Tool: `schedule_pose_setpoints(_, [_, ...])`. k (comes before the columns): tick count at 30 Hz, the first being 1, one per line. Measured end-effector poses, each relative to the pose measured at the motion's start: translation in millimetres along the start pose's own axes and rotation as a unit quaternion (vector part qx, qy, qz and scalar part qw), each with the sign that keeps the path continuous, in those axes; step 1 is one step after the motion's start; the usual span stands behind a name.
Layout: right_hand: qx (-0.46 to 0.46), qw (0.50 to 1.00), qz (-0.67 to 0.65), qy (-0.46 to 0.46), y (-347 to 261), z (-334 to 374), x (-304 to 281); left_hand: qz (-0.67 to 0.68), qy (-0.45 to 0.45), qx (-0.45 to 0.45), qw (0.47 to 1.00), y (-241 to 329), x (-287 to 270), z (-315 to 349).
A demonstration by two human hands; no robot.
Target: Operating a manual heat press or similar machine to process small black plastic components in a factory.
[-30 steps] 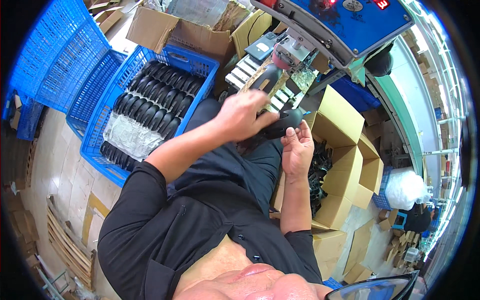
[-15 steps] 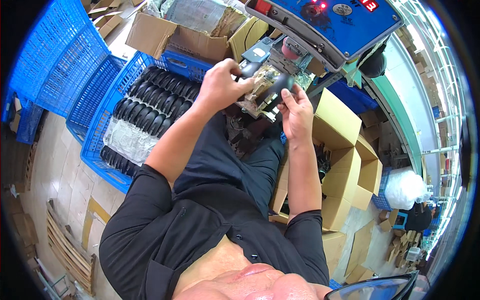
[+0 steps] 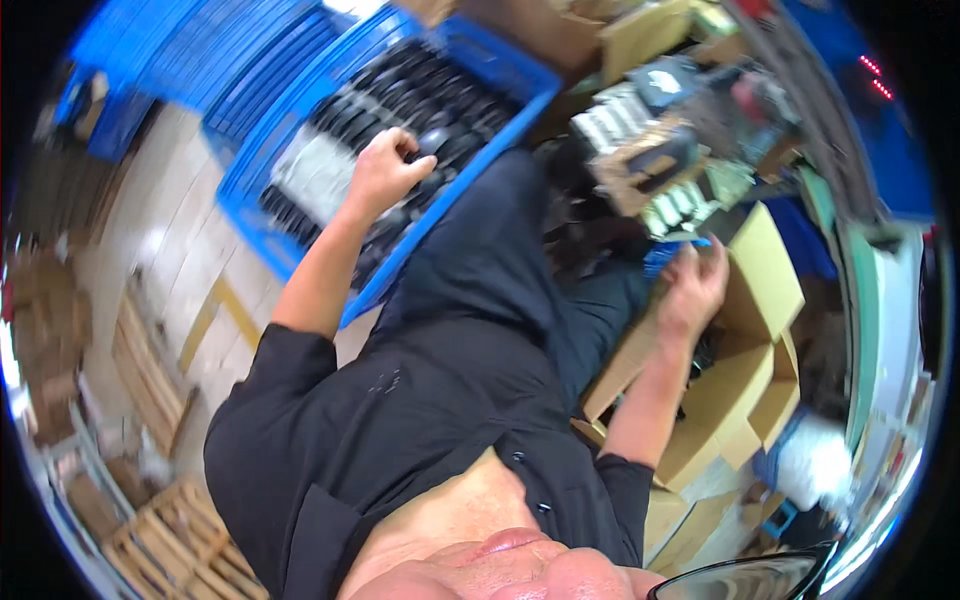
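Blue crate [image 3: 515,65] beneath, seemingly pinching a black curved shell [image 3: 436,143] with left hand [image 3: 388,172]; right of crate, cannot tell grip of right hand [image 3: 693,290]; could jostle rowed shells [image 3: 478,105] if lowered askew.

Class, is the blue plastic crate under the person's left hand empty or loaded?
Loaded: rows of black curved parts and a whitish sheet lie in the crate.

Off to the left there's a pile of cardboard [image 3: 48,325], kinda blurry, plus some wooden planks [image 3: 150,370] near a yellow floor marking [image 3: 203,326] and a slatted wooden pallet [image 3: 187,543] toward the bottom. Puffy white bundle [image 3: 812,460] sits way over right.
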State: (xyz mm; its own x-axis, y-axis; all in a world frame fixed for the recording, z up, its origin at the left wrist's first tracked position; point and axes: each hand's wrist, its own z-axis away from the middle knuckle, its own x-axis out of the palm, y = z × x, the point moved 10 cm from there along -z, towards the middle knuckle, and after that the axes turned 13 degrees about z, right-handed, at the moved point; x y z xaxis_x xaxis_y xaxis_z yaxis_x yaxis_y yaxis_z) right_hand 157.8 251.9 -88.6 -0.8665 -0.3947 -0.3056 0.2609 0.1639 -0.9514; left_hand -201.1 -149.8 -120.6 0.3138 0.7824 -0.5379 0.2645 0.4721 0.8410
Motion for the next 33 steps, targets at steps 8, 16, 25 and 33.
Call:
schedule_pose_setpoints(8, [0.123, 0.769, 0.616, -0.117, 221, 52, -187, -0.202, -0.018, -0.072, 0.977, -132, -61, 60])
schedule_pose_setpoints(16, [0.287, 0.801, 0.508, -0.137, 375, 127, -242, -0.212, -0.139, -0.061, 0.966, -150, -6, 50])
schedule_pose_setpoints(25, [0.155, 0.792, 0.574, -0.142, 326, 120, -192, -0.204, -0.088, -0.064, 0.973, -158, -10, 57])
schedule_pose_setpoints(33, [0.202, 0.85, 0.481, -0.072, 284, 115, -230, -0.1, -0.029, 0.086, 0.991, -83, -7, 29])
